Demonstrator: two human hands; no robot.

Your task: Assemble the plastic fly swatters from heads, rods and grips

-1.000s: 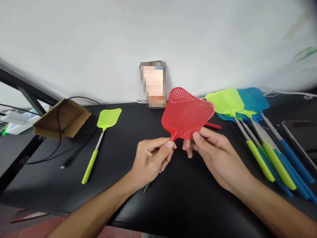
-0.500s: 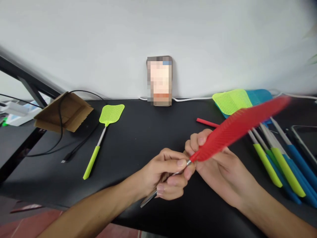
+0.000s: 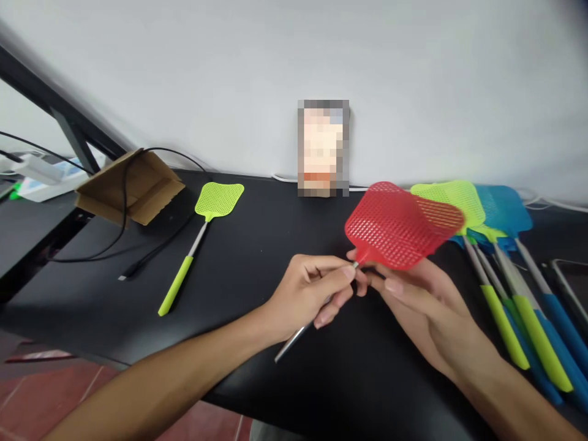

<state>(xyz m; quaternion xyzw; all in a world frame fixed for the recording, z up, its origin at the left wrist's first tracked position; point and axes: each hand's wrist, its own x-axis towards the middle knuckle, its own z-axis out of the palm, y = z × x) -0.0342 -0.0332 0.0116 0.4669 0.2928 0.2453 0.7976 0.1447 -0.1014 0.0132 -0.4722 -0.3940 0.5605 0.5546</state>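
I have one head-worn view, looking forward and down from close in: wall across the top of the frame, counter through the middle, floor at lower left.

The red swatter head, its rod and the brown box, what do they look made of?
Red swatter head: probably flexible plastic, slightly glossy, judging by its sheen and bend. Rod: likely metal, from its shiny silvery surface. Brown box: apparently matte cardboard, with folded panels.

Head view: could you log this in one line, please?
left hand: gripping red swatter; right hand: alongside, contact unclear; green swatter: on table, left
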